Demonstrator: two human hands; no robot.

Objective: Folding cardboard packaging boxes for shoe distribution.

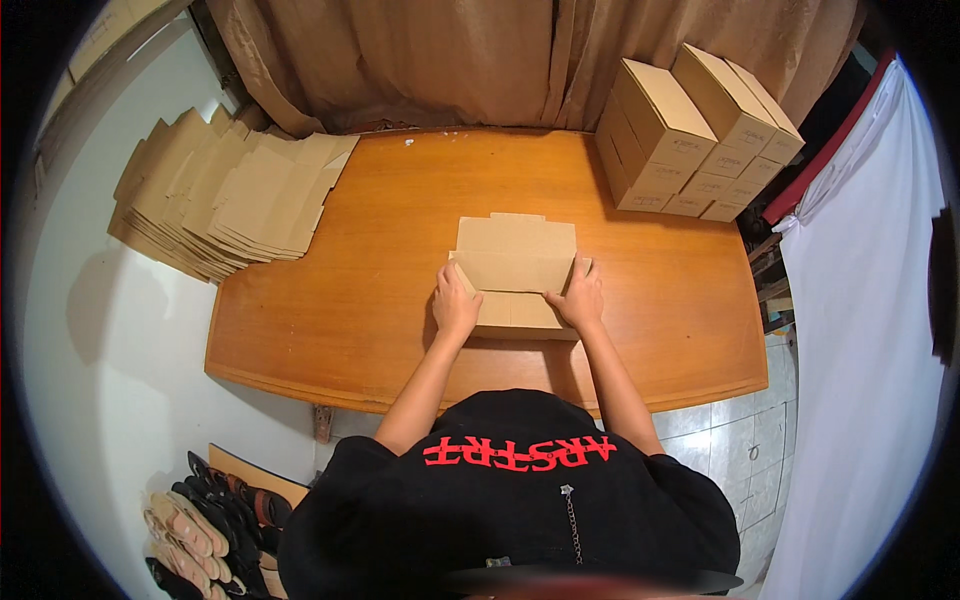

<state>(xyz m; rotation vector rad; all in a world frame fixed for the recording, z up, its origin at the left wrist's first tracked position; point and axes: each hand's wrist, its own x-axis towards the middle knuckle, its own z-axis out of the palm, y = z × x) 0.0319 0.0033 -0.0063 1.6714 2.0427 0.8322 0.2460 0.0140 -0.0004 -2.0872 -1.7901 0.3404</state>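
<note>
A brown cardboard box (516, 270) sits on the wooden table in front of me, its lid flap raised at the far side and its inside facing up. My left hand (456, 302) grips its left end, with the thumb on the inner side and the fingers outside. At the opposite end my right hand (580, 298) holds the wall in the same way, thumb inward. A small side flap sticks out beyond the right fingers. Parts of both end walls are hidden by my hands.
Flat cardboard blanks (250, 195) lie stacked at the table's far left. Several closed cardboard boxes (690, 140) are piled at the far right. The wooden table (400, 210) backs onto a brown curtain (440, 60). A white cloth (870, 300) hangs right; sandals (210, 530) lie lower left.
</note>
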